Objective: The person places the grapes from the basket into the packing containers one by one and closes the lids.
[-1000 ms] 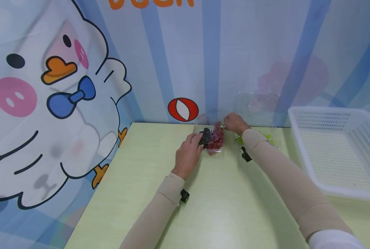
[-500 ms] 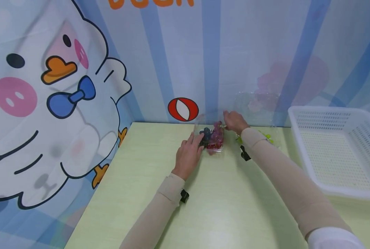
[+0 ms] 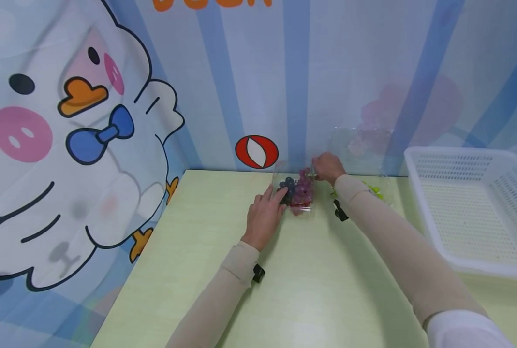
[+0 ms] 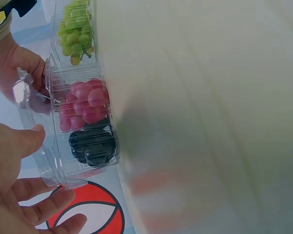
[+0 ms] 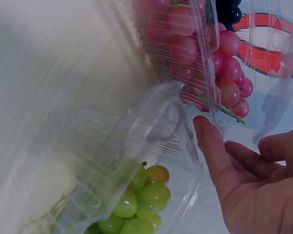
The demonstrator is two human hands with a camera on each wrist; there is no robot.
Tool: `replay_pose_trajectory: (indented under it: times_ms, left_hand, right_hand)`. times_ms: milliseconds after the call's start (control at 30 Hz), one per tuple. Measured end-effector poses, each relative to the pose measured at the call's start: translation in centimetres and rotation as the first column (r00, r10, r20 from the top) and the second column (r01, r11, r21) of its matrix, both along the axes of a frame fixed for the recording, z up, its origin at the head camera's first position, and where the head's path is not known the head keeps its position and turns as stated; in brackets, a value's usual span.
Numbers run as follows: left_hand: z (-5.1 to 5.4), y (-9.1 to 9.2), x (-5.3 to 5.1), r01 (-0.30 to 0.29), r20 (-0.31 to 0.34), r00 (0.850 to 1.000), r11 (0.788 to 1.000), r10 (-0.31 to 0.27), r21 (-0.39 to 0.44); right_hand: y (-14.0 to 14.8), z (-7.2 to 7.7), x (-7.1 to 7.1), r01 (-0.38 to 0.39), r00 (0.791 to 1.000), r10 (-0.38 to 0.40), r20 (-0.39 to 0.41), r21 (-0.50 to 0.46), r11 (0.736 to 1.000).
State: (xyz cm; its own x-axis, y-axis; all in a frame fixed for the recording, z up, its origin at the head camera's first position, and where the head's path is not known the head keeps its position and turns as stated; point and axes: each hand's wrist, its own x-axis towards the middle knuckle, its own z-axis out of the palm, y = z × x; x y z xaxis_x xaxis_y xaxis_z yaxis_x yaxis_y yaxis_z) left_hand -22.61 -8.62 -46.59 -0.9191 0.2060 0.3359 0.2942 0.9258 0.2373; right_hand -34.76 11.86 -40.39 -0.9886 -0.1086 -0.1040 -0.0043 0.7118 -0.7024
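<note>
A clear plastic clamshell container (image 4: 61, 168) holds pink grapes (image 4: 85, 105) and dark grapes (image 4: 92, 146) side by side. Its lid (image 4: 31, 107) stands partly raised in the left wrist view. My left hand (image 3: 262, 217) is at the container's left front side, fingers fairly straight and spread, with the thumb touching the lid. At the back right corner, my right hand (image 3: 329, 166) has its thumb at the lid's edge and its index finger by the container rim. Some pink grapes and a stem poke past that rim in the right wrist view.
Beside it, partly behind the right forearm, another clear container holds green grapes (image 5: 136, 204), its lid (image 3: 358, 145) upright against the backdrop. A white perforated basket (image 3: 480, 212) stands at the right. The patterned backdrop (image 3: 258, 82) borders the pale table (image 3: 214, 227).
My right hand has shifted slightly up and back at the container's corner. The left hand stays nearly where it was, and the container has barely moved.
</note>
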Motion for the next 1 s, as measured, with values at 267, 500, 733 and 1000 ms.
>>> replay_pose_trajectory:
  times_ms: [267, 500, 733, 1000]
  left_hand:
    - [0.2, -0.2, -0.2, 0.001, -0.005, 1.000, 0.999, -0.002, -0.037]
    - [0.5, -0.1, 0.0, 0.013, 0.011, 1.000, 0.999, -0.013, -0.030]
    - [0.9, 0.2, -0.4, 0.010, 0.040, 0.999, 0.999, -0.008, -0.045]
    - [1.2, -0.2, -0.9, 0.016, 0.079, 0.997, 0.999, -0.014, -0.032]
  right_hand:
    - [-0.3, 0.1, -0.6, -0.036, 0.999, 0.037, -0.002, 0.116, 0.993]
    - [-0.4, -0.3, -1.2, -0.011, 1.000, 0.012, -0.002, 0.155, 0.988]
    - [-0.5, -0.7, -1.8, 0.055, 0.997, -0.044, -0.070, 0.173, 0.983]
    - [-1.2, -1.0, -2.1, 0.089, 0.994, -0.079, -0.071, 0.150, 0.985]
